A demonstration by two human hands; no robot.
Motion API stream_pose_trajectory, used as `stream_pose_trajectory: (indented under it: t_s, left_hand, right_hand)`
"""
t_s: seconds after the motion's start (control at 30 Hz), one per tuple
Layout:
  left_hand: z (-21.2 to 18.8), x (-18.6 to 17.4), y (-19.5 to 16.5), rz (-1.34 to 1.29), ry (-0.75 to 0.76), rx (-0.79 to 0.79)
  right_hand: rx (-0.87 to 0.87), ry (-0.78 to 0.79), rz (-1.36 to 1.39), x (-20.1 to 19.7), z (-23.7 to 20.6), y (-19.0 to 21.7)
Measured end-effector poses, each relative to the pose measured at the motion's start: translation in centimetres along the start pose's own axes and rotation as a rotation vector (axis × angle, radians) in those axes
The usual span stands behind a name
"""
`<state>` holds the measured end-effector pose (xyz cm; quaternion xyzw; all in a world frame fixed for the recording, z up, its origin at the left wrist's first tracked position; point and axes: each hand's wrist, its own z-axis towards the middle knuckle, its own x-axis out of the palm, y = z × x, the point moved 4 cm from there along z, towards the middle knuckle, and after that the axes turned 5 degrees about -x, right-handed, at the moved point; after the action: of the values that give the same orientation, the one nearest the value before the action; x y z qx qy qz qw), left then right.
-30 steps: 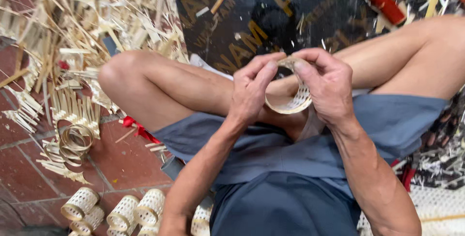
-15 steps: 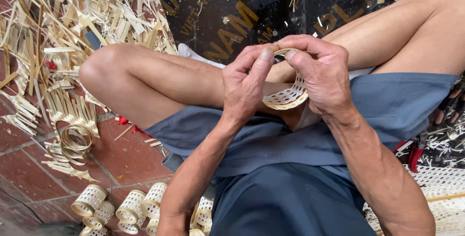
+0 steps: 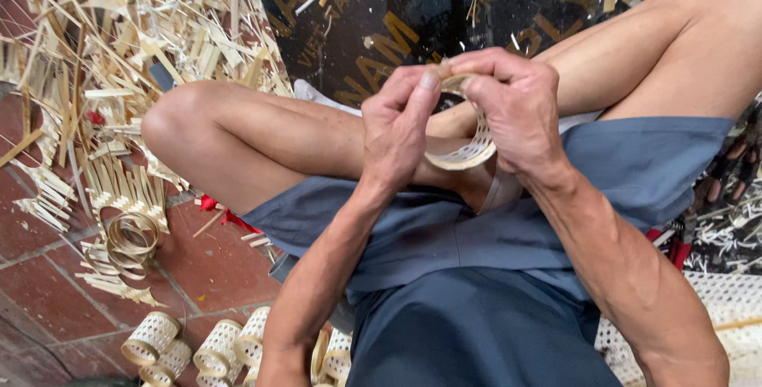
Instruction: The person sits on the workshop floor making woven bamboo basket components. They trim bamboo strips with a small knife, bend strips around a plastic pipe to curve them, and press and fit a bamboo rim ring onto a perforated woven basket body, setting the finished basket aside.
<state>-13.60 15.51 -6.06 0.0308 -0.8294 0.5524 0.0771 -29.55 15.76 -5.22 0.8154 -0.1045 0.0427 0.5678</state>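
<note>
Raised since before, both hands (image 3: 456,113) pinch a woven ring (image 3: 468,149) over a black printed sack (image 3: 413,14).

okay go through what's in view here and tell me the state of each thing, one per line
Woven ring: held up between both hands, unfinished, strip end loose.
Left hand: pinching the ring's rim.
Right hand: gripping the ring's top.
Finished woven rings: lying together on the brick floor.
Strip coils: wound up, lying flat.
Bamboo scraps: scattered in a loose pile.
</note>
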Motion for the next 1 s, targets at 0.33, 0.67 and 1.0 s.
stream_pose_trajectory:
  t_s: [0.33,0.67,1.0]
  left_hand:
    - [1.4,-1.3,1.3,-0.243,-0.023,-0.308]
    - [2.8,-1.1,-0.8,-0.543,0.245,-0.474]
    - [-0.2,-3.1,-3.8,-0.057,0.045,-0.084]
  right_hand:
    - [0.088,0.216,-0.093,-0.5,2.1,3.1]
    - [-0.456,0.226,-0.84,-0.9,2.8,6.2]
    - [-0.765,0.1,-1.012,1.7,0.2,11.8]
